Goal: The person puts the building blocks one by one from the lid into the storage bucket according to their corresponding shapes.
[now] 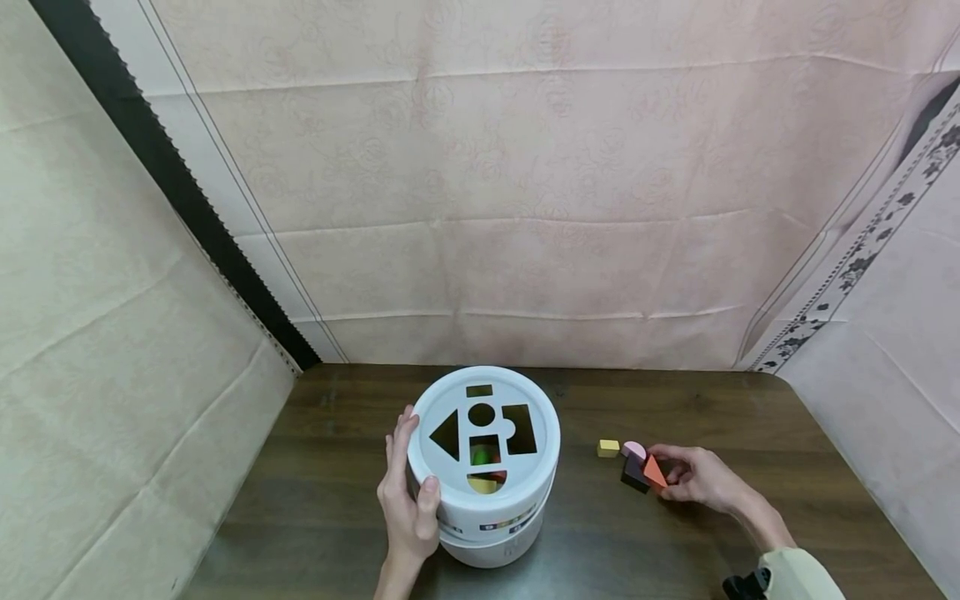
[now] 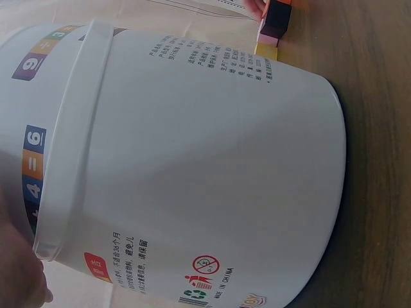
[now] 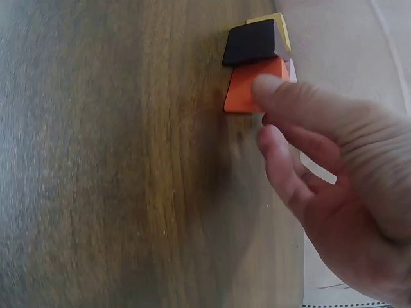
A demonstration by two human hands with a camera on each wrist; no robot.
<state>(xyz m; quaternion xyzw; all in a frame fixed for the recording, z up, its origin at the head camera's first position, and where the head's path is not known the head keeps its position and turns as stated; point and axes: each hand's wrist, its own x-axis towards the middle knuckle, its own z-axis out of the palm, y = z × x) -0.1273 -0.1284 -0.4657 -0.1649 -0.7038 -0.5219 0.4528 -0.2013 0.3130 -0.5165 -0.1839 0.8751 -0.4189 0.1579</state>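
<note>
Pinching an orange triangular block point(image 1: 655, 473) between thumb and fingers of the right hand point(image 1: 693, 477), at the wood-grained worktop point(image 1: 337, 467). Holding it against an angular black block point(image 1: 634, 473), near a rounded pink block point(image 1: 634, 451) and a small boxy yellow block point(image 1: 608, 448). Resting the left hand point(image 1: 405, 500), fingers extended and apart, against a smooth white cylindrical bucket point(image 1: 498, 550), beside a lid point(image 1: 519, 479) cut with triangular, round and square openings.

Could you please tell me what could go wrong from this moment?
The black block lies close beside the orange block that the right hand pinches, so lifting might knock it aside. The left hand rests against one side of the white bucket; a careless push might shift it.
</note>
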